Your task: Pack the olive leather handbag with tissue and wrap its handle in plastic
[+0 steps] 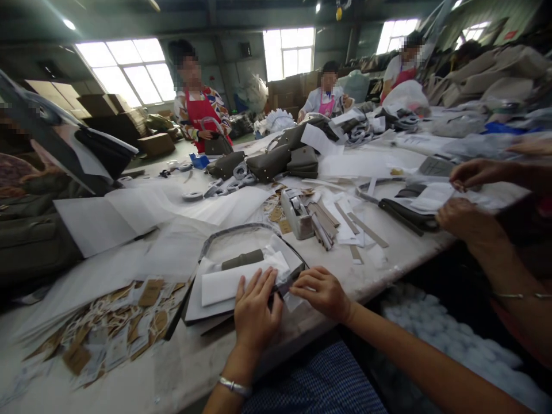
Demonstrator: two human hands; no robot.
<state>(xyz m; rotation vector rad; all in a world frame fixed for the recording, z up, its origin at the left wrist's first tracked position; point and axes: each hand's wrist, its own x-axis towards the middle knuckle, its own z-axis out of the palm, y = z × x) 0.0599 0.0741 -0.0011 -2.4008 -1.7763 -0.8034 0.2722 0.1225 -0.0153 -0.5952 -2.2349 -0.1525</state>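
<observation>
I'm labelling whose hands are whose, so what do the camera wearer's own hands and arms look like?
The left hand wears no glove but has a silvery bangle at the wrist; the right hand has neither glove nor bangle. No sleeves show on either arm.

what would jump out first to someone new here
Probably the two bare hands at front centre, the left hand with its fingers on a folded white sheet and the right hand close beside it. Next, perhaps, the spread of brown and white tags at lower left, then the bright red apron at upper left.
</observation>
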